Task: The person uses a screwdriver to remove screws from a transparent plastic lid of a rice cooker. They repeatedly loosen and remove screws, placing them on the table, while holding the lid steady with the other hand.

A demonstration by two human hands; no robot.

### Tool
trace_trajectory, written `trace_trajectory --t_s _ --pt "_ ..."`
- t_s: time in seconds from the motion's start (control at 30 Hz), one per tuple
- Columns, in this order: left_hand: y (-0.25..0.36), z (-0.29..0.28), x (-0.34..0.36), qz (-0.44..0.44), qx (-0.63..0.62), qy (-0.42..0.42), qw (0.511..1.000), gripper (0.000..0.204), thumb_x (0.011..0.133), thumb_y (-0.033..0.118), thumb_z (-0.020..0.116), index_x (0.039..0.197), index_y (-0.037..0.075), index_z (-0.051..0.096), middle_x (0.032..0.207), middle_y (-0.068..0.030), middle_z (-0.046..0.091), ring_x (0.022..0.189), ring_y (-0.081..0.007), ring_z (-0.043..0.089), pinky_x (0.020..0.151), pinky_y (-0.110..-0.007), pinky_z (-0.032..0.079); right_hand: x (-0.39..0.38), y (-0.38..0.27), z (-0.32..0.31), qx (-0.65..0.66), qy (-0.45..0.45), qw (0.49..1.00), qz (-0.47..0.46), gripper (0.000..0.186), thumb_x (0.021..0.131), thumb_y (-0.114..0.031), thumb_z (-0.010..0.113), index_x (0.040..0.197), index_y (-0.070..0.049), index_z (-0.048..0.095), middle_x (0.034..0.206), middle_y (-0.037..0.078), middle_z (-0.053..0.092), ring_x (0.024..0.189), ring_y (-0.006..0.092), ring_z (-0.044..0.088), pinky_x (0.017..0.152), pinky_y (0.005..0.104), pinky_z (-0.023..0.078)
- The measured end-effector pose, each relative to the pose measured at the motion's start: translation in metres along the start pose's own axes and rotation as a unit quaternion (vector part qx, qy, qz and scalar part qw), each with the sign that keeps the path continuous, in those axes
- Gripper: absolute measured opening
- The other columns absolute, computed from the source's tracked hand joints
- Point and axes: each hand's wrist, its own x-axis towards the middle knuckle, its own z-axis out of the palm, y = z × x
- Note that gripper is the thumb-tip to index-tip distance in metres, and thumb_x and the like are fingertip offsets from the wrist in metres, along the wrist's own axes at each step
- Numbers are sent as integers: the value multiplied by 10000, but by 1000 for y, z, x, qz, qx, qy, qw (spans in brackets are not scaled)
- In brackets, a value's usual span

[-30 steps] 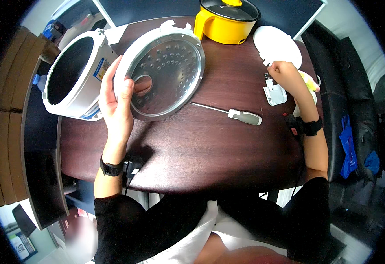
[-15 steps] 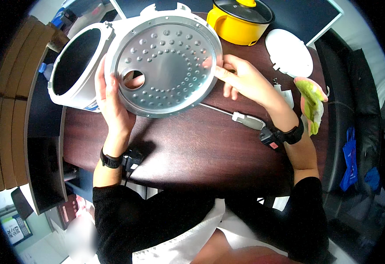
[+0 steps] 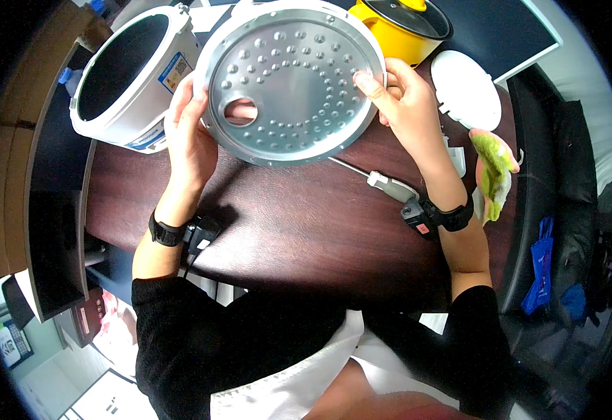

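Both my hands hold up a round rice cooker lid (image 3: pixel 288 147), its dimpled silver inner plate turned toward me. My left hand (image 3: pixel 192 143) grips the lid's left edge; a fingertip shows through the round hole in the plate. On the opposite edge, my right hand (image 3: pixel 412 105) has its thumb pressed on the metal face and its other fingers partly behind the rim. To the left stands the white rice cooker body (image 3: pixel 127 126), uncovered and dark inside. Whether the lid still joins it at the back cannot be made out. A grey-handled screwdriver (image 3: pixel 392 187) lies below the lid.
A yellow pot (image 3: pixel 397 35) with a glass lid stands at the back. On the right are a white oval cover (image 3: pixel 467 91), a small white part (image 3: pixel 455 157) and a green-and-pink cloth (image 3: pixel 491 171). Stacked cardboard boxes (image 3: pixel 5 189) line the far left; a dark sofa (image 3: pixel 565 175) is beyond the table's right.
The lid has shifted right, away from the cooker body, showing more of the body's side. My right thumb has come further onto the metal plate. The whole view has also shifted slightly.
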Motion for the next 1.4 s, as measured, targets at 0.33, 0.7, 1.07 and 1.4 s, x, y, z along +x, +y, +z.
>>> trace_trajectory --t_s 0.33,0.7,1.07,1.4 --pt "-6 -2 2 11 23 -37 999 425 907 279 562 1210 -8 485 1063 -75 589 961 -122 553 845 -268 450 -1 -7 -7 -86 10 994 -72 273 815 -175 683 997 15 609 775 71 674 643 62 620 574 202 478" --pt "-5 -4 2 47 99 -90 990 482 825 262 678 1187 -4 504 1016 -33 571 936 -102 530 822 -254 435 -11 -37 -11 -217 30 966 -135 292 763 -174 719 1002 -39 618 730 21 647 527 68 525 505 215 422" --pt "9 8 -8 -4 206 -141 968 420 747 211 759 1081 17 596 971 -39 628 924 -119 567 831 -270 443 -17 -43 -9 -277 28 946 -167 363 724 -224 740 1039 -93 616 758 47 576 500 126 441 481 263 382" --pt "10 12 -13 -3 179 -127 976 323 781 147 730 1048 11 609 872 0 622 790 -69 559 715 -216 455 -37 -53 -23 -294 56 950 -88 393 736 -146 725 1067 -47 538 897 65 546 554 98 513 515 233 429"
